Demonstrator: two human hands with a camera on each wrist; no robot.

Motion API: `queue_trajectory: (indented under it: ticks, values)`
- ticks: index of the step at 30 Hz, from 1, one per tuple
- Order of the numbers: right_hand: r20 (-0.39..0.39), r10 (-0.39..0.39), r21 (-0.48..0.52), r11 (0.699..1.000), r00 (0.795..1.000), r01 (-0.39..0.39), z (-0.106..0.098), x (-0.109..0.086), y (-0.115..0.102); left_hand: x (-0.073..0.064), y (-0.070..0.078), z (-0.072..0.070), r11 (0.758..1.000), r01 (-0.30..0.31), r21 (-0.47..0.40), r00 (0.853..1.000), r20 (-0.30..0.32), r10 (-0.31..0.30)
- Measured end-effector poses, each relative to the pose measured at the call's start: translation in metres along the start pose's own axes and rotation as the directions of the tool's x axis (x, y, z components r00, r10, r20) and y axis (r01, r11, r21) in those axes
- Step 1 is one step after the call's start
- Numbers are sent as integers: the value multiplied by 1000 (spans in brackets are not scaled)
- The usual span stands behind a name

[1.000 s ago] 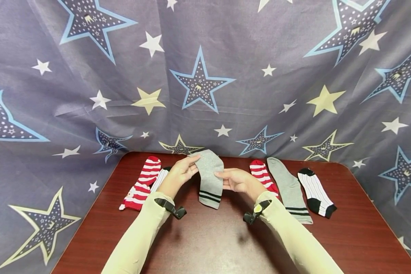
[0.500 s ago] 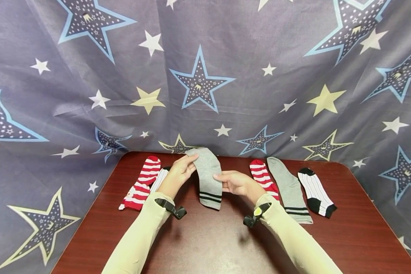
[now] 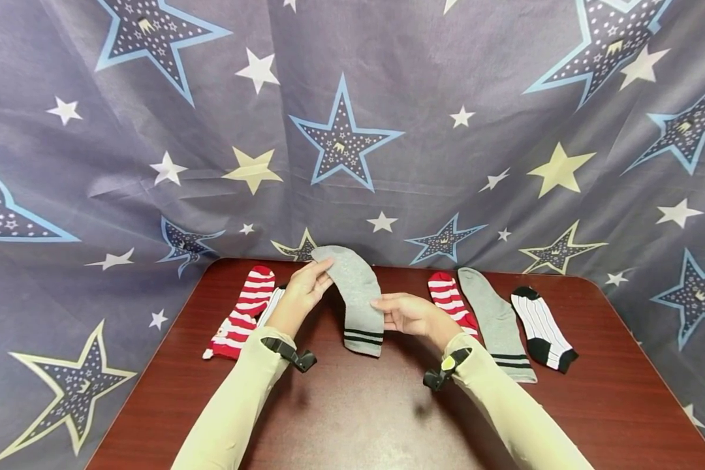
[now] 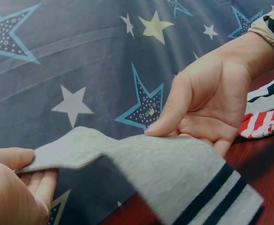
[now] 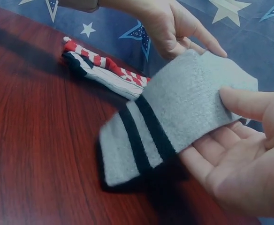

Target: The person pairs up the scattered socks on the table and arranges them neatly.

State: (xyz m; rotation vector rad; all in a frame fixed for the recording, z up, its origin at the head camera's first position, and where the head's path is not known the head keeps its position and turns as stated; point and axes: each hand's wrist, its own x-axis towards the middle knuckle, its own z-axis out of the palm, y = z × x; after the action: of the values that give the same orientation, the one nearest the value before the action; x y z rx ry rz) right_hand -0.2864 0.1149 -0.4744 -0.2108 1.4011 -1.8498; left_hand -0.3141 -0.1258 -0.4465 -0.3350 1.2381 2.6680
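A grey sock [image 3: 361,294] with two black stripes near its cuff hangs above the table between both hands. My left hand [image 3: 301,292] pinches its toe end between thumb and fingers. The right hand [image 3: 414,314] grips the sock's right edge around the middle, thumb in front and fingers behind, as the right wrist view shows. In that view the striped cuff of the grey sock [image 5: 141,140] droops free over the table. In the left wrist view the grey sock [image 4: 165,173] stretches from one hand to the other, slightly twisted.
On the reddish-brown table [image 3: 352,418], a red-and-white striped sock [image 3: 249,307] and a partly hidden white sock [image 3: 272,305] lie left. At right lie another red-and-white sock [image 3: 451,301], a matching grey sock [image 3: 496,326] and a white-and-black sock [image 3: 543,329]. A star-patterned curtain [image 3: 423,85] hangs behind.
My left hand has moved slightly up and left with the toe end, so the grey sock is drawn out straighter. The right hand keeps its hold almost in place.
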Motion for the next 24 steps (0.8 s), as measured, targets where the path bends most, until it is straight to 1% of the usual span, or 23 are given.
queue_trajectory:
  ticks: [3,6,11,15,22,24]
  values:
    - [19,3,-16,1000,1000,-3,-2,-2,1,0,2,0,1000,-3,3,1000,-12,3]
    - [39,-9,-54,998,999,11,-4,-4,3,0,3,-1,1000,-1,14,1000,-6,1]
    - [71,-17,-85,996,997,23,-7,-6,7,1,5,-5,1000,12,0,1000,8,-12]
    - [62,-2,-94,996,998,8,-8,-9,9,0,7,-10,1000,23,-13,1000,19,-23]
    - [27,22,-126,992,999,-18,-10,-14,12,-1,13,-14,999,40,11,999,25,-41]
    - [35,24,-125,992,999,-20,-12,-15,12,-2,15,-16,999,48,-11,999,25,-47]
